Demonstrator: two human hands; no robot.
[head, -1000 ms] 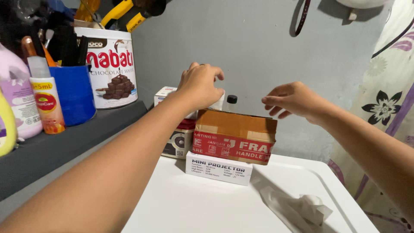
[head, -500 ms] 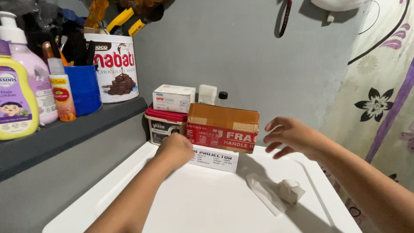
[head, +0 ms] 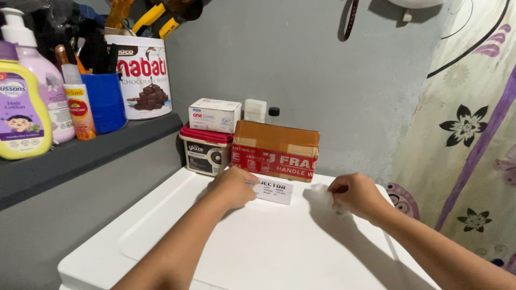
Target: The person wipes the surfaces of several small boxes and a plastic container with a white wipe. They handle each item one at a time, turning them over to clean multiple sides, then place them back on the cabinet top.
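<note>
My left hand (head: 235, 186) rests on the left end of a flat white box (head: 275, 189) that lies on a white surface (head: 269, 247). A brown cardboard box with red tape (head: 276, 150) sits on top of the white box. My right hand (head: 353, 195) is closed on a crumpled white tissue (head: 322, 192) just right of the boxes. Behind the cardboard box stand a white bottle cap (head: 255, 110) and a black bottle cap (head: 273, 111).
A red-lidded tub (head: 205, 151) with a small white box (head: 214, 114) on it stands left of the cardboard box. A grey shelf (head: 80, 156) at left holds a biscuit tin (head: 141, 76), a blue cup (head: 104, 102) and lotion bottles (head: 21, 115). A flowered curtain (head: 473, 134) hangs right.
My left hand came down from the bottle caps behind the cardboard box to the white box's left end. My right hand dropped from above the box and closed on the tissue.
</note>
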